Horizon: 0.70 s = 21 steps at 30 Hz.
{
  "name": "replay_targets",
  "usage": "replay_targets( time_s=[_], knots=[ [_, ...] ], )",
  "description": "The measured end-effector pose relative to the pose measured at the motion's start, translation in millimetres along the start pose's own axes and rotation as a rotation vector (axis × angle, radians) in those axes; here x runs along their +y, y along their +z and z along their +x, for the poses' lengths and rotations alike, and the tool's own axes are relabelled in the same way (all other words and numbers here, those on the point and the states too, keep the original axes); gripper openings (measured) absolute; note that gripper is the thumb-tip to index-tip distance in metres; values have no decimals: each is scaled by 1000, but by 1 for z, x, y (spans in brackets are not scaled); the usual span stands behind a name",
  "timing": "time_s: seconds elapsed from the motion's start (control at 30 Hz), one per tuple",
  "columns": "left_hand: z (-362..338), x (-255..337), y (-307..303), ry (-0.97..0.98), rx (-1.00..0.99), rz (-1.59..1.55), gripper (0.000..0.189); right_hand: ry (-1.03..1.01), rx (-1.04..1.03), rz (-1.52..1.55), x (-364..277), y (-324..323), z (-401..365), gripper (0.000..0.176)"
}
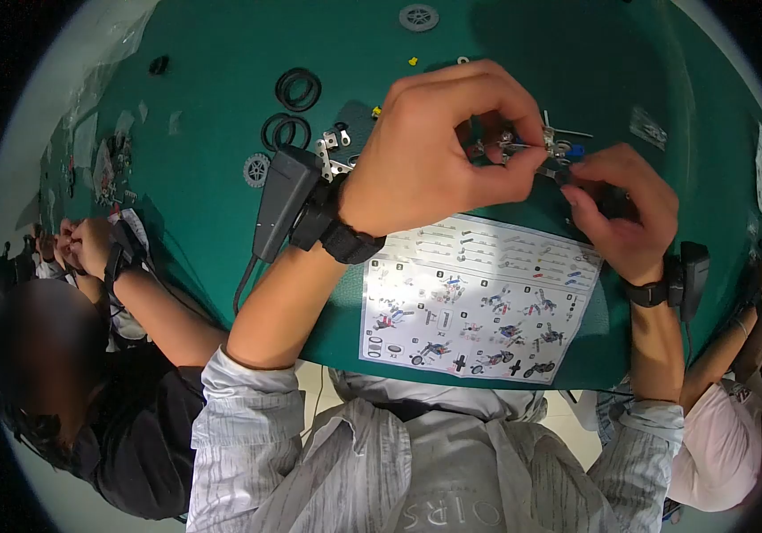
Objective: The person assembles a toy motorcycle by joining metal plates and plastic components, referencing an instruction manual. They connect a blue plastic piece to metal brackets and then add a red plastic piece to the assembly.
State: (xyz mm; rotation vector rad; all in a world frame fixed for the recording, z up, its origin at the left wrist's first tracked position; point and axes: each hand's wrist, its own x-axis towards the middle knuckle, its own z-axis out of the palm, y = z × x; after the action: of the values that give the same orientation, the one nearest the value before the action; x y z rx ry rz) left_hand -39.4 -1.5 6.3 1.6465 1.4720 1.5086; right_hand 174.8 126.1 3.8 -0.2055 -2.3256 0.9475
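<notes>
My left hand (447, 138) reaches across the green table, thumb and forefinger pinched on a small metal-and-blue model assembly (561, 149). Thin metal rods stick out of the assembly at its top. From the other side, my right hand (625, 209) has its thumb and forefinger curled at the lower end of the same assembly, around a small dark round part (563, 178). The exact contact of the right fingertips is too small to make out. Below both hands lies a printed instruction sheet (478, 311) with numbered assembly pictures.
Black rubber tyres (298, 90), a grey spoked wheel (256, 169) and metal brackets (326, 160) lie left of my hands. Another wheel (418, 17) and a yellow piece (413, 61) are farther back. A small plastic bag (647, 129) lies right. People sit on both sides.
</notes>
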Motion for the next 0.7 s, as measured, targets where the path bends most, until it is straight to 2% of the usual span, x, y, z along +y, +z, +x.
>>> replay_targets(
  time_s=[0.37,0.7],
  knots=[
    [-1,3,0,-59,1,-54,16,-25,-6,-12,1,-1,1,26],
    [1,-2,-6,-5,18,17,15,-36,-7,-24,1,-1,4,24]
  ],
)
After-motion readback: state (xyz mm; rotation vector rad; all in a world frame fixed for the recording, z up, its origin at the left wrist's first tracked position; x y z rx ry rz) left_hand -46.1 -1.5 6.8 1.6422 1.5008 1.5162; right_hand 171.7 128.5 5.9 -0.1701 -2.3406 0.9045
